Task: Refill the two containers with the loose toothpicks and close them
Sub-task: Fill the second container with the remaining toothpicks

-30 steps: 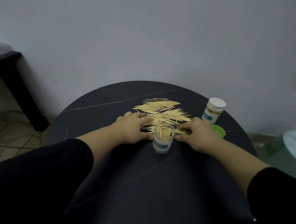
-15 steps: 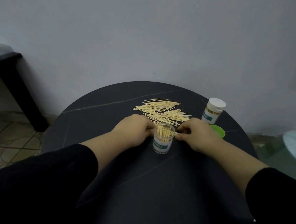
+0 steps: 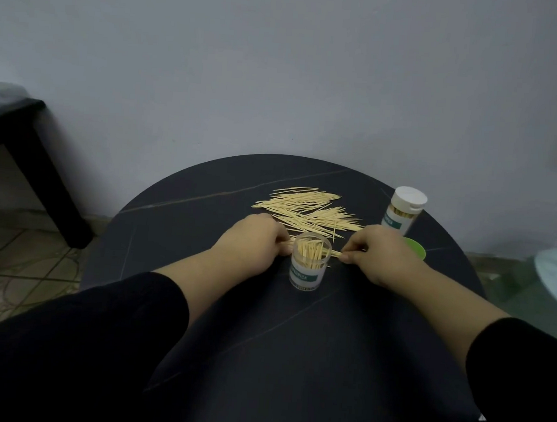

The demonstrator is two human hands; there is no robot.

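Toothpicks (image 3: 310, 209) lie scattered mid-table (image 3: 199, 304), just beyond the hands. Left hand (image 3: 249, 241) and right hand (image 3: 382, 256), fingers curled, each pinch one end of a small bundle (image 3: 335, 253), held level just behind the open jar (image 3: 309, 265). That jar stands part-filled between them. Capped jar (image 3: 402, 212) stands upright near the right edge, green lid (image 3: 417, 248) flat beside it.

On the open container (image 3: 309, 265) we read white capitals on a green band across its pale label. The letters "THPICK" are clear, while the start of the word curves out of sight. A smaller line below it is too fine for us to read. The closed container (image 3: 401, 212) carries a similar green band with white lettering, which is too blurred for us to make out with any certainty.
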